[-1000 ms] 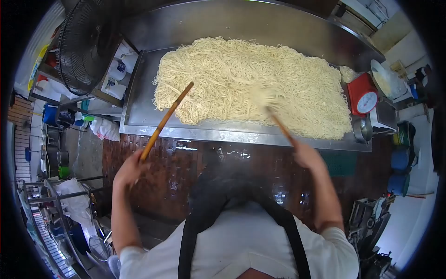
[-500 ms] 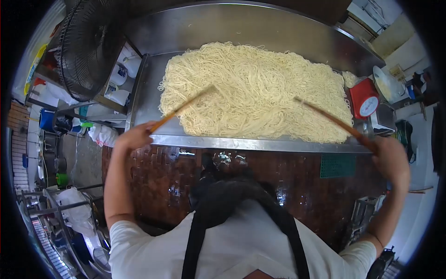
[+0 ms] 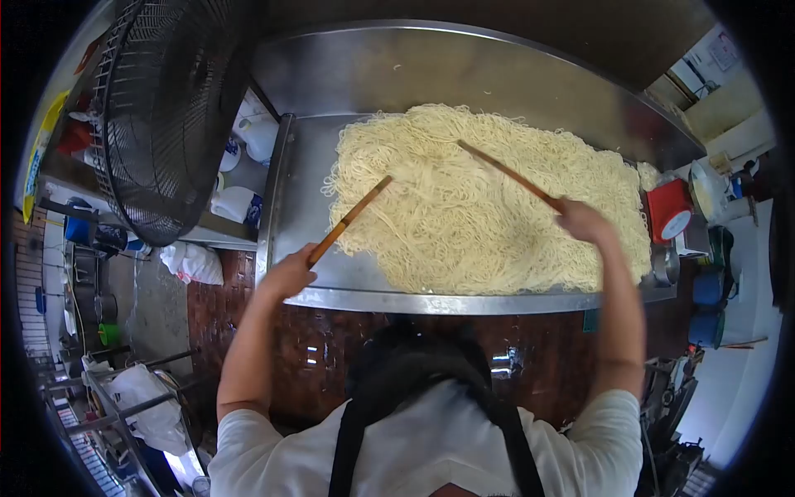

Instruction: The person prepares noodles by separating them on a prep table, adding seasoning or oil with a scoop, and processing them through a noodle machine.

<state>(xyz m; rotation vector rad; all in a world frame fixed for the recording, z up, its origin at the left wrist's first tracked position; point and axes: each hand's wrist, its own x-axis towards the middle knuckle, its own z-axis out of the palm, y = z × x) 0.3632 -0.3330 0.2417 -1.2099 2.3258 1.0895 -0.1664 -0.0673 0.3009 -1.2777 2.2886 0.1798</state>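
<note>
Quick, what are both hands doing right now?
Left hand: closed, holding one stick.
Right hand: closed, holding another stick.

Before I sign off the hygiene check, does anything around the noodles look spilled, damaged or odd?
Only small things: a pale bit, probably stray noodle, sticks to the metal back wall, apart from the noodle pile. Shiny patches on the floor could be wetness or reflected light.

Pale noodles (image 3: 497, 236), heaped and tangled
They spread broadly across the metal table (image 3: 306, 157); the slim brown left stick (image 3: 352, 219) slants away and rightward, the similar right stick (image 3: 511, 175) away and leftward, both far ends over the noodles.
</note>
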